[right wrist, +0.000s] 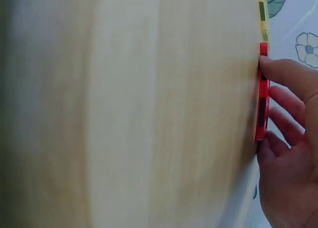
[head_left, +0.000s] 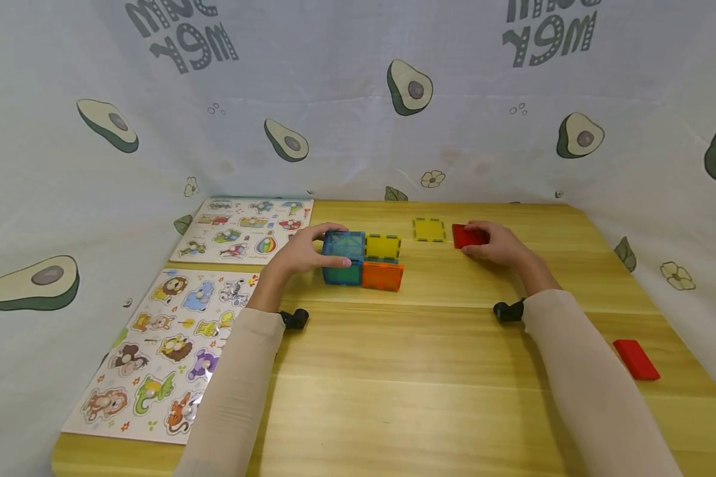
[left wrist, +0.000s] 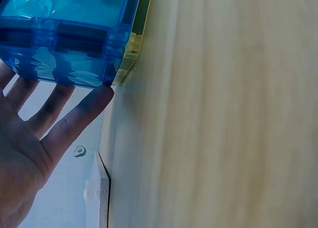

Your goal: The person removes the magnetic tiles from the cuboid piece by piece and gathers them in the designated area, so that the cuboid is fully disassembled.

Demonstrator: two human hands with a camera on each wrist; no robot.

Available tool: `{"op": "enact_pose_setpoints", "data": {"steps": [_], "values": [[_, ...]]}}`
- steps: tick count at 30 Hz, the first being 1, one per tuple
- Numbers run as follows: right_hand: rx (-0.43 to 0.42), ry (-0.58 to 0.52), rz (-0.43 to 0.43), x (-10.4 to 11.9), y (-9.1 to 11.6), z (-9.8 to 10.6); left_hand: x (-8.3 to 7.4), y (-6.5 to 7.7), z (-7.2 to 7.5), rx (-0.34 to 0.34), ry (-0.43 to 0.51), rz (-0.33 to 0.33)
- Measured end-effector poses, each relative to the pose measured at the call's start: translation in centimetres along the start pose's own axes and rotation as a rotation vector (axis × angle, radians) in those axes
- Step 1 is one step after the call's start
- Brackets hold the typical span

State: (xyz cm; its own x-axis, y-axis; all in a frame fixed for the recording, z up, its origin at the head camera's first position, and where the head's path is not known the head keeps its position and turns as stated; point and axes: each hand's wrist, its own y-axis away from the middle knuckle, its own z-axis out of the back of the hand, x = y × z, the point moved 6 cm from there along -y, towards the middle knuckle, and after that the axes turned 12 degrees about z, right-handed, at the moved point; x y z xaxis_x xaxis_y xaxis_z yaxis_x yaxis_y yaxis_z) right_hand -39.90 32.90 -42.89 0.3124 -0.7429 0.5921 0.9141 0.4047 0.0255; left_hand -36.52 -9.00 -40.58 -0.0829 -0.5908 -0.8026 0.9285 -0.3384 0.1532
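The left hand (head_left: 298, 255), spread wide, grips a blue-topped magnetic-tile box (head_left: 344, 244); at the box's 3 o'clock the right hand (head_left: 504, 246), nearly closed, pinches a red square tile (head_left: 464, 237), a yellow tile (head_left: 429, 230) at its 9 o'clock; animal puzzle board (head_left: 157, 366) at the box's 8 o'clock

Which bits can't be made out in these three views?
Head: right part of the white animal-picture puzzle board, hidden by the beige left sleeve.
Head: part of the red square plastic tile, covered by the right hand.
Left wrist: rest of the translucent blue plastic box, cut off by the top and left edges.
Right wrist: upper end of the yellow square plastic tile, cut off by the top edge.
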Motion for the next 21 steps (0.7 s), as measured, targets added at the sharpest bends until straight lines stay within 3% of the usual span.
{"op": "enact_pose_setpoints", "data": {"steps": [17,21], "values": [[0.02,0.115,0.035,0.72,-0.34,-0.59,-0.2,0.29,0.04,0.001,0.002,-0.006],[0.002,0.095,0.035,0.83,-0.33,-0.45,-0.08,0.21,-0.04,-0.002,0.002,-0.008]]}}
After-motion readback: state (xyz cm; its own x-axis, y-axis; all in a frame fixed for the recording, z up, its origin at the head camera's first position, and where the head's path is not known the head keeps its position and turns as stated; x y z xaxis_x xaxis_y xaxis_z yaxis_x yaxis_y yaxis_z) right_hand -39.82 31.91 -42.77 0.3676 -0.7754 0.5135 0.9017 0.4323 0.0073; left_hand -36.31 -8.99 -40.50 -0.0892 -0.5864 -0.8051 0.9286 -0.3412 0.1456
